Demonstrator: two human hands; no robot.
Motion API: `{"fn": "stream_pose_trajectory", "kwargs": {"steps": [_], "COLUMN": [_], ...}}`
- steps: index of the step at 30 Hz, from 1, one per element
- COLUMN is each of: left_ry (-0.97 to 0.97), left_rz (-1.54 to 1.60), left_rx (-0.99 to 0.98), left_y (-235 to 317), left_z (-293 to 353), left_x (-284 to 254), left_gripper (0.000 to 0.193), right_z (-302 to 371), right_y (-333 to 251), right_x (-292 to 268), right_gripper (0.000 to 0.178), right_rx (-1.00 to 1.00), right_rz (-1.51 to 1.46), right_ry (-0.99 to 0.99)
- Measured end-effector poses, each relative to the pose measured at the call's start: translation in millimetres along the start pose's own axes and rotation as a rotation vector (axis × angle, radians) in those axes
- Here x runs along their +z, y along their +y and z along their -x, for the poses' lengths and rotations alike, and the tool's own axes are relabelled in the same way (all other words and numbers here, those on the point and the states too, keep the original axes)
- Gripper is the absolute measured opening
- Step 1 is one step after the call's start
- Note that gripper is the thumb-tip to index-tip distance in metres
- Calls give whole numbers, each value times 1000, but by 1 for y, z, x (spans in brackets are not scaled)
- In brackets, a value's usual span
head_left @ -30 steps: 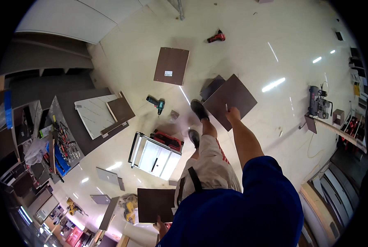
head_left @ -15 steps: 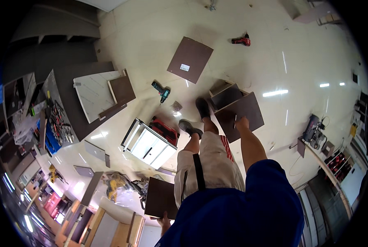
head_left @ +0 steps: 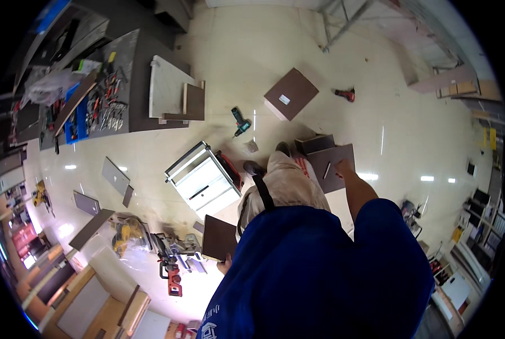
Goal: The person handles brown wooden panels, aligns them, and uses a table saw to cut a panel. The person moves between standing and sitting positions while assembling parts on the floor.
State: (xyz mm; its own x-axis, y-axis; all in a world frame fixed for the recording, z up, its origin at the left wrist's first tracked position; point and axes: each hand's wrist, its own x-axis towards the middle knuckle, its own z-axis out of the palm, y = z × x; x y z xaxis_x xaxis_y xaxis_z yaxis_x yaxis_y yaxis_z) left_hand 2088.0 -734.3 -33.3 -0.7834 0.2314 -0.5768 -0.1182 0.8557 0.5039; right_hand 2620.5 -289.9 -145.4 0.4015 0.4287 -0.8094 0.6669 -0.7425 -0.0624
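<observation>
My left hand grips the lower edge of a dark brown board, held out at my left side. On the right, a small dark brown cabinet box stands by my feet, with a broad brown panel on its near side. A thin, light, pen-like stick lies against that panel. Just right of the stick, my right hand is over the panel with its fingers partly spread and nothing visible in them. Whether the fingertips touch the panel is too small to tell.
A white tool cart stands left of my legs. On the floor ahead are a teal drill, a brown board with a label and a red drill. A tool-covered workbench is at the far left; a red-and-grey saw stands behind left.
My view has tilted and turned. My right hand, earlier right beside the light stick, is now a little apart from it. My left hand keeps hold of the brown board.
</observation>
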Motion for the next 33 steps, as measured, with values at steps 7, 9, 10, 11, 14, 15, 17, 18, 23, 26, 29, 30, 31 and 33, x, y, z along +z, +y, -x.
{"fn": "stream_pose_trajectory", "kwargs": {"steps": [7,9,10,11,14,15,17,18,23,26,29,30,31,33], "left_ry": [180,199,243,287,377,394,430,466,775,1010,1141,1161,1262,1388], "left_rz": [-112,9,32,54,130,188,310,393,413,450,881,1007,992,1039], "left_rx": [-133,-180,-209,-238,-271,-269,-284,-293,-295,-372,-387,-594,-737,-785], "left_y": [-16,-15,-19,-21,4,19,32,36,93,110,216,216,226,255], "left_z": [-38,-30,-30,-32,-30,-25,-25,-26,-27,-42,-78,-89,-103,-121], "left_x": [41,47,53,60,90,92,105,112,157,195,196,219,242,263], "left_gripper": [46,45,45,44,35,34,33,33,37,44,34,37,38,30], "right_z": [66,83,95,92,85,85,83,96,66,75,20,7,-10,-54], "right_y": [-96,-130,-154,-172,-214,-238,-285,-315,-470,-564,-655,-674,-689,-701], "right_x": [22,15,7,5,-28,-38,-52,-55,-65,-39,10,31,56,94], "right_gripper": [17,17,17,17,20,20,20,21,16,13,14,13,12,12], "right_rx": [-165,-226,-228,-253,-292,-313,-349,-393,-527,-637,-711,-849,-996,-1274], "right_rz": [-57,-13,58,70,118,147,210,224,303,396,428,646,813,1126], "right_ry": [-124,-149,-177,-177,-177,-160,-138,-112,-178,-253,-342,-310,-357,-452]}}
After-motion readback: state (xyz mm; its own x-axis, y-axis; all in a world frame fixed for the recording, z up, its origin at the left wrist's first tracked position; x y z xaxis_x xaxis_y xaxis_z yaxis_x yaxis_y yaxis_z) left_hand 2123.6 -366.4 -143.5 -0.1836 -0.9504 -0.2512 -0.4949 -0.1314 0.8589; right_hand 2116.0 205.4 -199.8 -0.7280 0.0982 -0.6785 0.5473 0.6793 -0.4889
